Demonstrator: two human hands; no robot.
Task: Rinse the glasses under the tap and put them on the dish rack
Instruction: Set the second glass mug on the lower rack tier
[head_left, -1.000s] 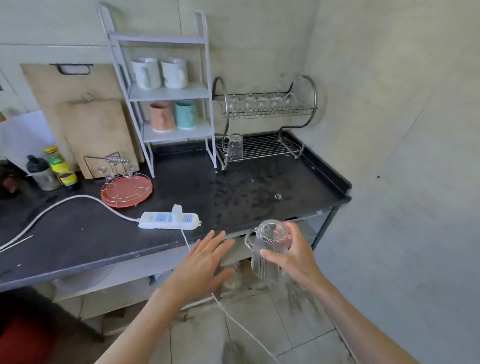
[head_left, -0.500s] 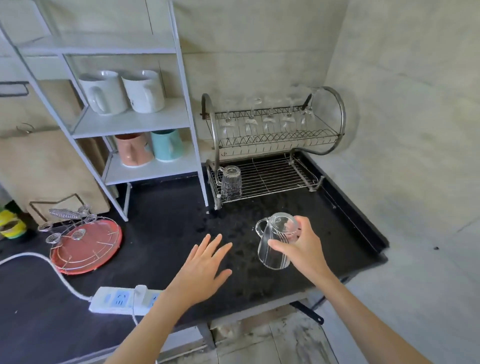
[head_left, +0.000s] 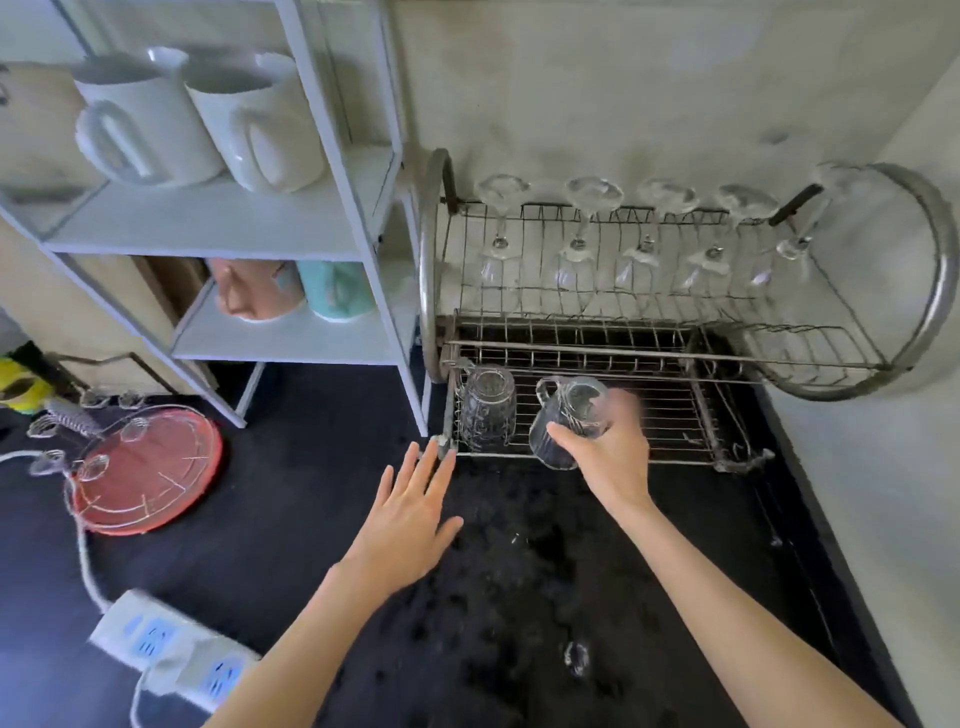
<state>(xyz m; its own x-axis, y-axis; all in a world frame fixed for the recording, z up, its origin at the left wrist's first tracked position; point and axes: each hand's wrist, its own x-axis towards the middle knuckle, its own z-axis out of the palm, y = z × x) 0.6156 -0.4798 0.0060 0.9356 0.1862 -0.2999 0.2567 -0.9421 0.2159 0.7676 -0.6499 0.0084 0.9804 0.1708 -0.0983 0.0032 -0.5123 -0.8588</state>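
Right hand (head_left: 610, 460) grip pinching a tilted glass mug (head_left: 566, 423) over the dish rack (head_left: 675, 457) front edge — upturned glass (head_left: 487, 408) just left, bare wire to the right, left hand (head_left: 410, 512) spread above the tabletop (head_left: 519, 597).

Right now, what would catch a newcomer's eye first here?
Likely the right hand gripping a clear glass mug at the front edge of the dish rack, beside another mug standing upside down on the lower tier. Above, a row of wine glasses hangs upside down. The left hand hovers open over the wet black counter.
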